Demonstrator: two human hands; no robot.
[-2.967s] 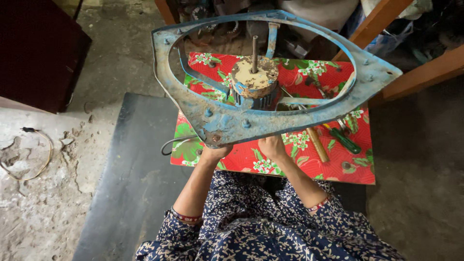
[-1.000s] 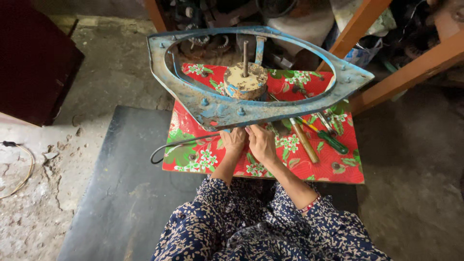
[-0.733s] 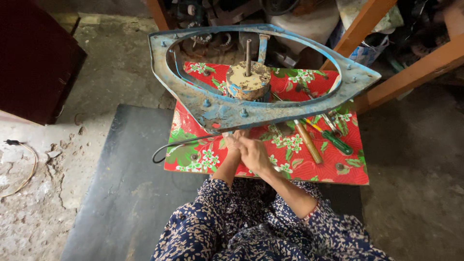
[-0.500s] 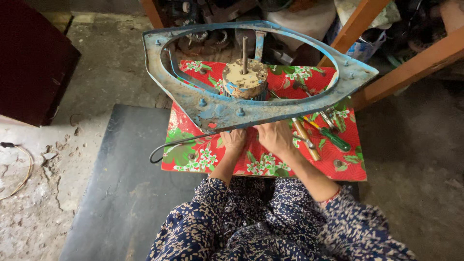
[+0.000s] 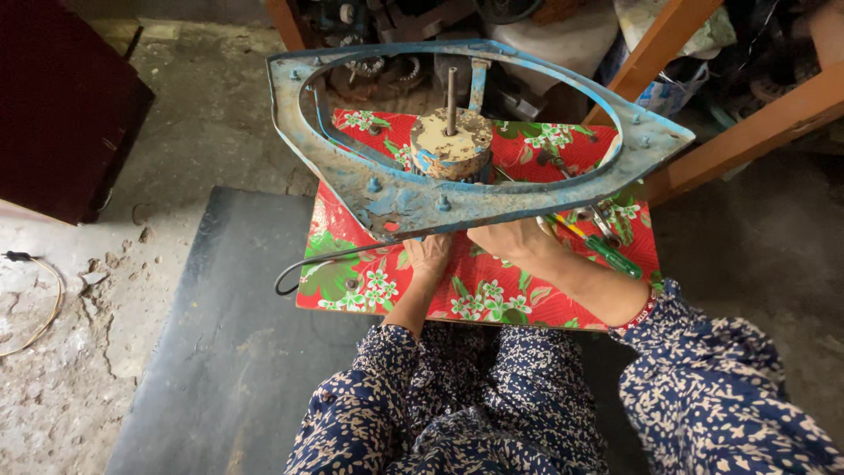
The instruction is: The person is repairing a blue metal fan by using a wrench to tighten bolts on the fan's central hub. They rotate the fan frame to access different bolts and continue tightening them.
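At the desk's front edge, both hands grip the frame's near rim: left hand (image 5: 428,255) curled under it, right hand (image 5: 514,239) now clamped back on after lifting off a moment ago. Blue frame (image 5: 492,195) with motor (image 5: 451,145) stands tilted over the floral cloth (image 5: 492,295); cable (image 5: 309,264) trails left, screwdriver (image 5: 611,255) lies just right.

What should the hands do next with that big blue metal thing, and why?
Probably lower the blue frame flat onto the flowery cloth. Both the left hand and right hand hold only its near edge, so it stands tilted with the heavy motor in its middle.
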